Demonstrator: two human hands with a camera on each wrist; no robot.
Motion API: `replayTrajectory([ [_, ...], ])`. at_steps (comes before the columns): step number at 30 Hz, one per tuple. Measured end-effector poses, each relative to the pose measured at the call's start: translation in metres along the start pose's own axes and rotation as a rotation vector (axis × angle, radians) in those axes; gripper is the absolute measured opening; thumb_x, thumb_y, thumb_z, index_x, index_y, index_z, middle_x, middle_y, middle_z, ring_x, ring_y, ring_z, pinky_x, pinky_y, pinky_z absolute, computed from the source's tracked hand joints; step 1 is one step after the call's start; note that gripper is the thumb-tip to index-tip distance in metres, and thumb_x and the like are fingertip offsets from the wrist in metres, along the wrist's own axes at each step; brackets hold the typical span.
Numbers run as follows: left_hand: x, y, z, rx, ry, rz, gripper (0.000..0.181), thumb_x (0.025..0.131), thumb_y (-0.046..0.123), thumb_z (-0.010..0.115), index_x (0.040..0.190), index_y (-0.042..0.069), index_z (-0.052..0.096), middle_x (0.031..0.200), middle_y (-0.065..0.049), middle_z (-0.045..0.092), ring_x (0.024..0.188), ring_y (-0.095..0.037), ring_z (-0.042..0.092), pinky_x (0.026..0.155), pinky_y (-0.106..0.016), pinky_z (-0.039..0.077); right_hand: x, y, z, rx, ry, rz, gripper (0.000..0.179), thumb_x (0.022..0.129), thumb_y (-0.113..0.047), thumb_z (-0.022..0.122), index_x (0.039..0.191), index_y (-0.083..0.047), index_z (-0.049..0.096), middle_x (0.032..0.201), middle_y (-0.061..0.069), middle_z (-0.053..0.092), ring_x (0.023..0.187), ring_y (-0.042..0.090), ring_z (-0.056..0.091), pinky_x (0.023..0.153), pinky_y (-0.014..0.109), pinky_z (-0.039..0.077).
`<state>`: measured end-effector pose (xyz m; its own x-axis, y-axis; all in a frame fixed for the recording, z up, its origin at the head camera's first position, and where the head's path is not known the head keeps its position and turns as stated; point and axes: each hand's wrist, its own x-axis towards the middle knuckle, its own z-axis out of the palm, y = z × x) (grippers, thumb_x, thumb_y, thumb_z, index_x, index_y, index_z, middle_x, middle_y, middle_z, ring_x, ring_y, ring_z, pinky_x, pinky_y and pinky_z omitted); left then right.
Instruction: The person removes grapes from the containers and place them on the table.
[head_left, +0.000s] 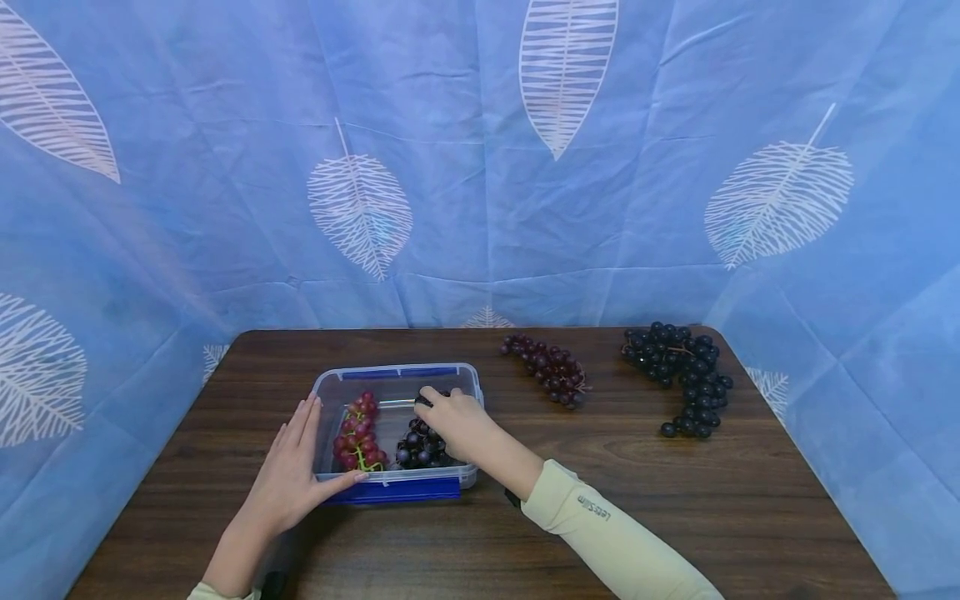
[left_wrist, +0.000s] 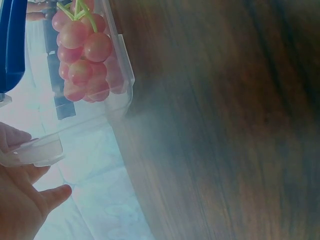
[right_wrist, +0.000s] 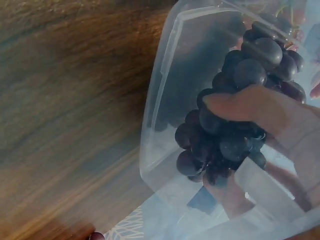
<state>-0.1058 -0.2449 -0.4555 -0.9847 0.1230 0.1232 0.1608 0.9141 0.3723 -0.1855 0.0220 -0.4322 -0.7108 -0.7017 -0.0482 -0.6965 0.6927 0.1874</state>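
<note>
From where I stand, the person is at work inside a clear box (head_left: 392,429) on the table (head_left: 600,450), with the black grapes (head_left: 420,446) in its right half and the red grapes (head_left: 356,437) in its left. The right hand (head_left: 456,427) reaches in over the far part of the black bunch and grips it, thumb on one side and fingers bent to the other; how tightly they close is hard to judge through the cloudy wall. The left hand (head_left: 291,475) is spread wide, fingers long against the left side and thumb along the near rim, grasping nothing.

To seat the bunch well, I'd let that left hand brace the box lightly, without bending its wall, while the right works by the whole cluster rather than single berries. Keeping every grape below the rim and clear of the red ones seems wise.

The box is thin, see-through plastic with rounded corners and a blue latch (head_left: 397,490). The black berries are round, dark and faintly dusty; the red ones look translucent on a bright green stem. On the streaky brown wood lie a purple bunch (head_left: 553,368) and a glossy, curving dark bunch (head_left: 701,387).
</note>
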Motion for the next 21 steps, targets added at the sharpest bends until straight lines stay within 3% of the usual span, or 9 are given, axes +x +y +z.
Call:
replayTrajectory([
  [2, 0.0, 0.0, 0.0, 0.0, -0.002, -0.002, 0.125, 0.084, 0.064, 0.079, 0.166, -0.007, 0.015, 0.17, -0.034, 0.019, 0.156, -0.054, 0.02, 0.122, -0.074, 0.02, 0.0, 0.001, 0.001, -0.012, 0.015, -0.038, 0.063, 0.087, -0.025, 0.089, 0.144, -0.022, 0.061, 0.154, 0.002, 0.055, 0.095, 0.026, 0.071, 0.063, 0.027, 0.059],
  [5, 0.0, 0.0, 0.001, 0.001, -0.006, -0.008, 0.125, 0.084, 0.065, 0.078, 0.165, -0.007, 0.016, 0.17, -0.034, 0.018, 0.156, -0.054, 0.02, 0.123, -0.073, 0.019, 0.0, 0.002, 0.001, 0.015, 0.034, -0.082, 0.06, 0.088, -0.022, 0.089, 0.143, -0.023, 0.064, 0.15, -0.001, 0.061, 0.107, 0.023, 0.072, 0.08, 0.032, 0.063],
  [9, 0.0, 0.0, 0.001, 0.003, -0.005, -0.012, 0.125, 0.084, 0.066, 0.077, 0.165, -0.007, 0.017, 0.17, -0.034, 0.019, 0.156, -0.054, 0.02, 0.123, -0.074, 0.019, -0.003, 0.002, 0.0, 0.065, 0.062, -0.11, 0.054, 0.09, -0.017, 0.087, 0.14, -0.023, 0.067, 0.142, -0.002, 0.067, 0.118, 0.017, 0.071, 0.098, 0.035, 0.06],
  [12, 0.0, 0.0, 0.001, 0.004, 0.001, -0.008, 0.125, 0.084, 0.066, 0.078, 0.165, -0.007, 0.017, 0.17, -0.034, 0.019, 0.156, -0.054, 0.02, 0.122, -0.074, 0.02, -0.006, 0.002, -0.001, 0.066, 0.104, -0.115, 0.05, 0.091, -0.019, 0.086, 0.137, -0.023, 0.067, 0.141, -0.001, 0.067, 0.112, 0.019, 0.072, 0.093, 0.033, 0.061],
  [17, 0.0, 0.0, 0.001, 0.004, 0.005, 0.0, 0.125, 0.084, 0.066, 0.078, 0.165, -0.007, 0.017, 0.17, -0.033, 0.019, 0.157, -0.053, 0.02, 0.122, -0.074, 0.021, -0.011, 0.002, -0.001, 0.06, 0.237, -0.128, 0.039, 0.094, -0.019, 0.083, 0.13, -0.023, 0.07, 0.138, 0.0, 0.068, 0.098, 0.023, 0.073, 0.069, 0.029, 0.062],
  [21, 0.0, 0.0, 0.001, 0.01, 0.008, 0.004, 0.125, 0.084, 0.066, 0.078, 0.165, -0.007, 0.017, 0.17, -0.033, 0.019, 0.156, -0.054, 0.02, 0.122, -0.074, 0.021, -0.014, 0.003, -0.002, 0.077, 0.356, -0.141, 0.028, 0.094, -0.017, 0.082, 0.121, -0.021, 0.075, 0.125, 0.0, 0.074, 0.092, 0.02, 0.073, 0.068, 0.026, 0.061],
])
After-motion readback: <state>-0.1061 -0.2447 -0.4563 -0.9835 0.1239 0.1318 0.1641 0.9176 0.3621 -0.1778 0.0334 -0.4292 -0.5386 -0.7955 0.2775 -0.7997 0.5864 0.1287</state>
